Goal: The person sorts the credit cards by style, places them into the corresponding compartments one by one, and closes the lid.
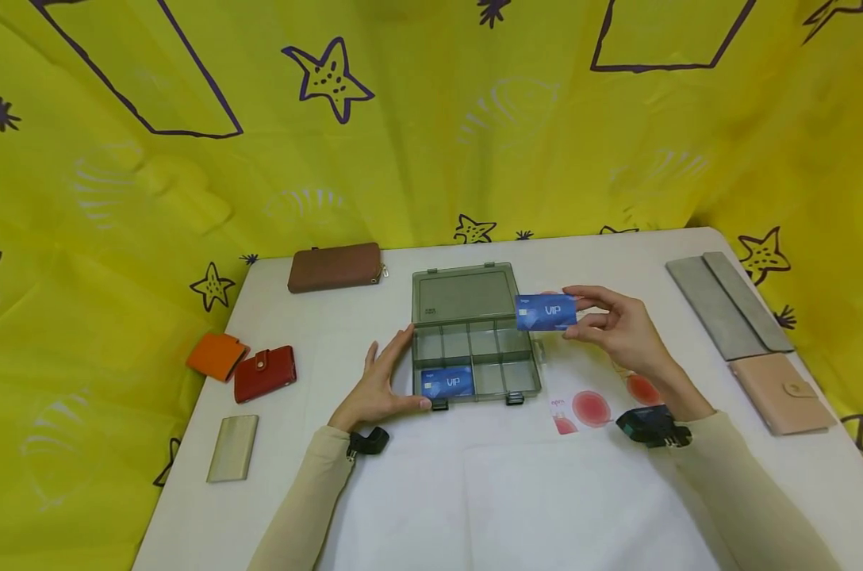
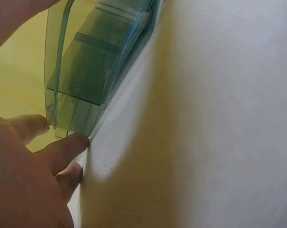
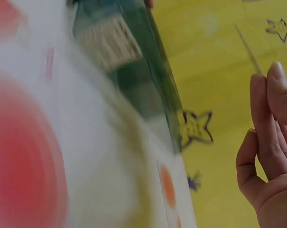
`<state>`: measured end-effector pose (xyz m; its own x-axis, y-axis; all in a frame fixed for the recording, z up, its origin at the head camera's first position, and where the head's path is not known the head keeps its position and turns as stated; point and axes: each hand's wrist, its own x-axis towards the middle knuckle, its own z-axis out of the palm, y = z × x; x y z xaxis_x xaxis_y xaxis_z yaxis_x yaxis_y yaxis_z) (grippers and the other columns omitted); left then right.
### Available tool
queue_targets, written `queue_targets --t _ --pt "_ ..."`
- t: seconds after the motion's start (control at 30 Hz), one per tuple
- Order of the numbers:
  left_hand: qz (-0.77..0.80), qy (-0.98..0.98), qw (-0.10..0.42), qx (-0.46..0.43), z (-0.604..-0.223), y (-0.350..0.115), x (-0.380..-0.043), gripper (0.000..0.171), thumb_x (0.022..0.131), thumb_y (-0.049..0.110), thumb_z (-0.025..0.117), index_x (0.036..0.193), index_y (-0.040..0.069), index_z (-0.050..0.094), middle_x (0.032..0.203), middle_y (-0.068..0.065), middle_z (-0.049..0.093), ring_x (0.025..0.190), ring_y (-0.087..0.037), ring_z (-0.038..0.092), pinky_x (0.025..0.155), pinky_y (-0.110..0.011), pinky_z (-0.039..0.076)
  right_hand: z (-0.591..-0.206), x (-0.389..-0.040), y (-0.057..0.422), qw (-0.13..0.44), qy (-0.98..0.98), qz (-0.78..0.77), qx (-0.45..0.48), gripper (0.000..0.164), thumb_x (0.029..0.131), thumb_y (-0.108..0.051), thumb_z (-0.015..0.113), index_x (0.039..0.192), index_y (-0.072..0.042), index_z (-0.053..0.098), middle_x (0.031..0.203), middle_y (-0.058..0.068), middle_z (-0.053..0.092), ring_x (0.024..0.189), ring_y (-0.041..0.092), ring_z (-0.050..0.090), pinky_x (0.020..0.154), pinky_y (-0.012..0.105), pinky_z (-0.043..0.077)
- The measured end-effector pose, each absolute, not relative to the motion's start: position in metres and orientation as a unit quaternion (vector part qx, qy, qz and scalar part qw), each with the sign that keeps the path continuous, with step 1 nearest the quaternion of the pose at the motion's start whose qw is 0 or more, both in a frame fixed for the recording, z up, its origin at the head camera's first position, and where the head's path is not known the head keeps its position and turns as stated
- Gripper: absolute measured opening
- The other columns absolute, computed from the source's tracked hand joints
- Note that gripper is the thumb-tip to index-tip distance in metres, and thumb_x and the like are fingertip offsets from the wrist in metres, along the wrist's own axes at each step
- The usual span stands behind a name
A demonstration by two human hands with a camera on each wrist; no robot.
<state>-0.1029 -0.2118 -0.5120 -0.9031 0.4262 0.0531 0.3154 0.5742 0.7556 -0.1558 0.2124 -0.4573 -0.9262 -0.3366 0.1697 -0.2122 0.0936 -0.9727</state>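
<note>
A blue card marked VIP is pinched at its right end between the thumb and fingers of my right hand. It hangs over the right part of a translucent grey-green divided plastic box, whose lid lies open toward the back. In the right wrist view the card shows edge-on above the fingertips. A second blue VIP card lies in the front left compartment. My left hand is spread at the box's left side, thumb by the front corner and fingertips touching the side; in the left wrist view they meet the box wall.
White cards with red circles lie right of the box. A brown zip wallet, orange holder, red wallet and pale gold case lie left. A grey pouch and beige wallet lie right. Yellow curtain hangs behind.
</note>
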Motion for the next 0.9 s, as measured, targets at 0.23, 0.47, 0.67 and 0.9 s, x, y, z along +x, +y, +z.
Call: queue_targets --t 0.23,0.47,0.67,0.9 --pt "0.409 0.885 0.065 0.21 -0.514 -0.212 -0.102 0.128 0.076 0.044 0.095 0.172 0.014 0.015 0.177 -0.011 0.023 0.166 -0.037 0.015 0.13 -0.065 -0.011 -0.47 -0.145 0.156 0.047 0.716 -0.646 -0.258 0.062 0.084 0.011 0.083 0.14 0.013 0.059 0.12 0.0 0.069 0.09 0.006 0.071 0.081 0.016 0.061" --pt "0.409 0.887 0.068 0.206 -0.513 -0.211 -0.102 0.128 0.076 0.045 0.094 0.172 0.014 0.015 0.177 -0.011 0.023 0.166 -0.036 0.015 0.131 -0.064 -0.011 -0.477 -0.133 0.109 0.036 0.8 -0.522 -0.296 0.058 0.083 -0.007 0.09 0.137 -0.004 0.067 0.118 0.011 0.074 0.103 0.024 0.068 0.089 0.037 0.06" --pt "0.407 0.888 0.07 0.202 -0.513 -0.211 -0.101 0.127 0.077 0.04 0.094 0.172 0.014 0.014 0.177 -0.011 0.022 0.166 -0.036 0.014 0.13 -0.065 -0.012 -0.479 -0.126 0.084 0.034 0.829 -0.466 -0.309 0.057 0.08 -0.018 0.094 0.131 -0.008 0.07 0.134 0.012 0.067 0.125 0.034 0.061 0.104 0.057 0.053" --pt "0.406 0.889 0.071 0.2 -0.513 -0.211 -0.103 0.127 0.077 0.041 0.094 0.172 0.015 0.014 0.177 -0.011 0.023 0.166 -0.036 0.014 0.131 -0.064 -0.012 -0.48 -0.12 0.074 0.045 0.857 -0.422 -0.293 0.058 0.077 -0.025 0.097 0.128 -0.009 0.073 0.149 0.017 0.056 0.14 0.041 0.047 0.114 0.068 0.042"
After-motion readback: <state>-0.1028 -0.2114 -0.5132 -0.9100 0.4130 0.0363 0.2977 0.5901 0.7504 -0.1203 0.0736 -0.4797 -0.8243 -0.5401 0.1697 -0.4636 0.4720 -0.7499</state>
